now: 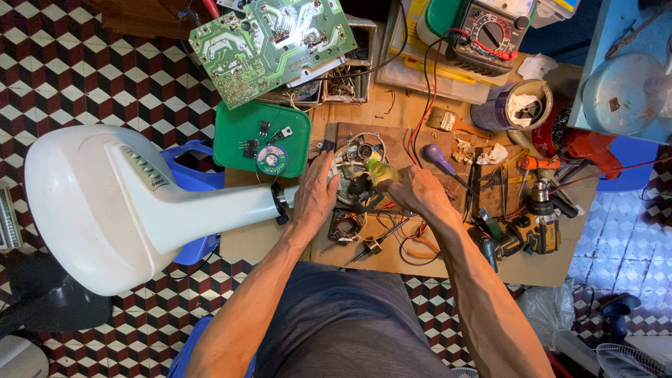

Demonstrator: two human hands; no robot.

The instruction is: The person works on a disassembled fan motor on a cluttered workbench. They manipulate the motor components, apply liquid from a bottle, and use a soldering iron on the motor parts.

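Left hand lay spread flat against the round metal fan motor on the wooden bench; right hand pinched a small yellow-green translucent piece just beside that motor.

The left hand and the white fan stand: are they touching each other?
Touching. In the head view the left hand lies over the narrow end of the white fan stand, next to its black collar, and no gap shows between them.
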